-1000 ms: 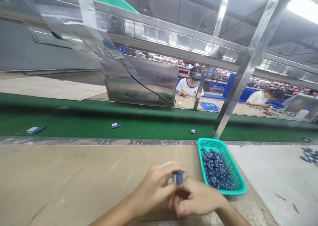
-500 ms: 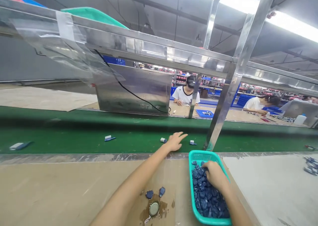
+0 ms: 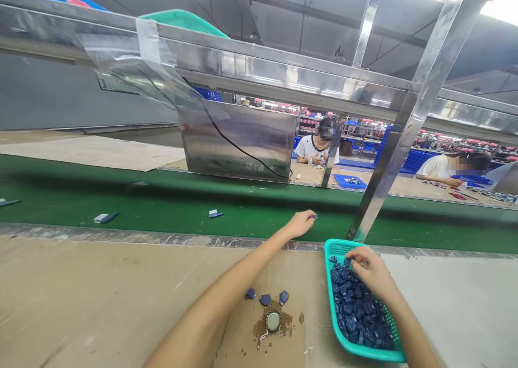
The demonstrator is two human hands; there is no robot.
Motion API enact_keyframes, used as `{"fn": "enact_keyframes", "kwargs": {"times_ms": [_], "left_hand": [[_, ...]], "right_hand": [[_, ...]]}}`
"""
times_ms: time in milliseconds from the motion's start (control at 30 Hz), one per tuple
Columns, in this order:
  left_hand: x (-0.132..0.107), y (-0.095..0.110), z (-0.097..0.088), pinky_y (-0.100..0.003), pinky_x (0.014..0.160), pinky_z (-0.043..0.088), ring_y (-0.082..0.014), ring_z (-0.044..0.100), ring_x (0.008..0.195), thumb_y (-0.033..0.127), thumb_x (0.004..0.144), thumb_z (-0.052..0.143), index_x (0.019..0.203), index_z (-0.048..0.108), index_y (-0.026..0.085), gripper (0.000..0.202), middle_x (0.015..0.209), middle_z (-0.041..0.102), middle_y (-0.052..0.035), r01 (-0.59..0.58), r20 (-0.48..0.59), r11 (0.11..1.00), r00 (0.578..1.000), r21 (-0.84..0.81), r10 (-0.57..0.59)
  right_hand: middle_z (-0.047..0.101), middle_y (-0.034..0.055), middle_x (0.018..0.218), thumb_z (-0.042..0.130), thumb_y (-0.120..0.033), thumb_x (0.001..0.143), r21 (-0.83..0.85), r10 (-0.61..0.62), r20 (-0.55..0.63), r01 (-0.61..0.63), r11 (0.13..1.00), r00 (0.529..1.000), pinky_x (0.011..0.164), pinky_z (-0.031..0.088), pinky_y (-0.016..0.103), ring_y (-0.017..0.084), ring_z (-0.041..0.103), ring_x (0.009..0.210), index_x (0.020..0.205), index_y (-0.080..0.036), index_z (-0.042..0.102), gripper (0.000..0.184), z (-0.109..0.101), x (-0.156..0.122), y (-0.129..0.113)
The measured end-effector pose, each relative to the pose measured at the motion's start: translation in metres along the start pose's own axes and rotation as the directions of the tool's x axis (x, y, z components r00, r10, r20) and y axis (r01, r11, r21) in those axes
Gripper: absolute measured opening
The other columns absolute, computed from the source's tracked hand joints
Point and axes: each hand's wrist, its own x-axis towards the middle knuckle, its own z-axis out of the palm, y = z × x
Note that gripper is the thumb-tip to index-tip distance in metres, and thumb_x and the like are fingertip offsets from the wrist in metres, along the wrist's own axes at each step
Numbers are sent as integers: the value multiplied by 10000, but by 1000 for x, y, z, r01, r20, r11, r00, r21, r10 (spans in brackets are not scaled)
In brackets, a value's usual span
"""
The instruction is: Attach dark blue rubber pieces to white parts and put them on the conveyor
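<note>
One blue piece (image 3: 315,217) sat pinched in left grip (image 3: 300,224). Right grip (image 3: 371,272), at basket (image 3: 364,351), was unclear. Slack pinch could've dropped piece on belt (image 3: 162,206).

Open lane over the left part of the brown worktop (image 3: 101,281) and onto the green belt (image 3: 162,206), broken there only by low blue-and-white parts (image 3: 107,217); the forearm behind the left hand (image 3: 300,224) bars passage rightward. Bottle cap (image 3: 273,321) and three blue pieces (image 3: 265,300) lie low between that forearm and the green basket (image 3: 333,311), its raised rim and the right hand (image 3: 370,273) over it blocking that side. Metal post (image 3: 399,141) rises just beyond the basket; metal panel (image 3: 238,141) walls the belt's far edge.
</note>
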Motion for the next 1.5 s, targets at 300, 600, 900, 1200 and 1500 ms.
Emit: {"fn": "enact_keyframes", "kwargs": {"times_ms": [300,600,900,1200,1500], "left_hand": [[-183,0,-69,-165,530,356,-37,432,534,342,663,661,872,463,172,334,677,476,41,194,-34,758,961,-622,-274],[-214,17,-58,-262,714,416,-98,520,704,313,628,682,1028,567,156,445,974,561,-46,265,48,574,930,-775,-365],[-222,18,-58,-292,736,436,-127,555,725,258,610,649,1120,541,144,534,928,545,-38,260,26,690,944,-675,-330],[-224,11,-44,-286,778,450,-171,567,831,198,620,652,909,620,162,293,898,620,-50,106,-161,955,975,-276,-154],[-239,33,-34,-253,742,422,-157,552,832,182,686,619,952,588,167,268,892,572,-36,-86,-118,995,989,42,91]], "right_hand": [[600,33,653,724,-356,677,743,97,259,-263,615,961,541,435,268,168,543,586,868,-165,662,277,24,-14,-70],[548,60,915,560,-217,785,499,-160,338,-32,866,927,614,467,299,183,555,719,820,-198,663,111,70,-37,-106],[553,66,861,380,34,760,50,-367,391,379,924,844,723,434,339,227,481,840,906,-189,535,308,98,-49,-111],[554,78,901,403,-27,785,91,-329,376,319,943,866,750,440,375,240,505,861,941,-214,531,275,100,-54,-106],[660,49,884,697,-302,744,714,30,201,-168,679,979,773,477,331,221,608,908,759,-233,381,324,86,-52,-124]]}}
